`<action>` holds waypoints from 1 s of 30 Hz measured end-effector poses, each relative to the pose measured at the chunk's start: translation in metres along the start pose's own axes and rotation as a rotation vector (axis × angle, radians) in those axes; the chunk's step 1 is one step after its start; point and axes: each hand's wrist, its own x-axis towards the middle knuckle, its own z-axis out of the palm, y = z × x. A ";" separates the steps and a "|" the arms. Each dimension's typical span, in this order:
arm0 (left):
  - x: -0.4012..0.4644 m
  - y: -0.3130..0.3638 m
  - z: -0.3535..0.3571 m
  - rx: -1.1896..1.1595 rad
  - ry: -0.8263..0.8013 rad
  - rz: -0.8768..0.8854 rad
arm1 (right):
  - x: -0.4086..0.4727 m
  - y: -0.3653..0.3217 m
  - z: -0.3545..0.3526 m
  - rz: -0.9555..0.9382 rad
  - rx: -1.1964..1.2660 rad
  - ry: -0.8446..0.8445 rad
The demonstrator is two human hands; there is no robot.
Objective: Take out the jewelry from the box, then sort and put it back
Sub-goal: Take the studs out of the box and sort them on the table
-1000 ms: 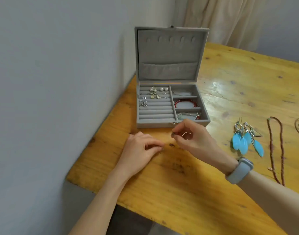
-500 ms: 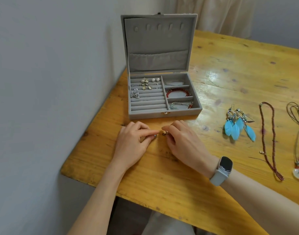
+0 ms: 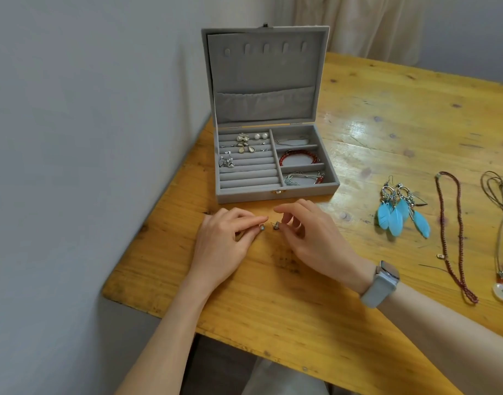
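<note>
Low in the frame centre, left hand (image 3: 224, 240) pinching a small stud earring (image 3: 262, 226) between thumb and forefinger; right hand (image 3: 310, 238), banded by a pale grey smartwatch (image 3: 382, 283), pinching its twin stud (image 3: 275, 225) just beside, the two studs now parted by a small gap where half a second ago the fingertips nearly met. Beneath, a glossy, knotted yellow wooden table (image 3: 273, 315). Right of the hands, lying flat: blue feather earrings (image 3: 398, 215), then a dark red beaded necklace (image 3: 451, 238), then a cord necklace with a white round pendant (image 3: 502, 290) at the frame edge. Just beyond the hands, a grey velvety jewelry box (image 3: 275, 192), lid upright with a gathered pocket. Left compartment ribbed with ring rolls, bearing pearl and silver earrings (image 3: 244, 143); right side split in three: a thin silver piece, a red bead bracelet (image 3: 298, 156), a silver chain bracelet (image 3: 301, 178).
</note>
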 end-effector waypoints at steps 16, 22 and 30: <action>0.106 -0.023 -0.027 0.251 0.263 -0.068 | 0.161 0.018 -0.001 -0.048 -0.312 0.066; 0.129 -0.038 -0.030 0.381 0.246 0.050 | 0.176 0.022 0.002 -0.130 -0.404 0.052; 0.151 -0.030 -0.031 0.529 0.079 -0.008 | 0.182 0.025 -0.003 -0.081 -0.312 -0.030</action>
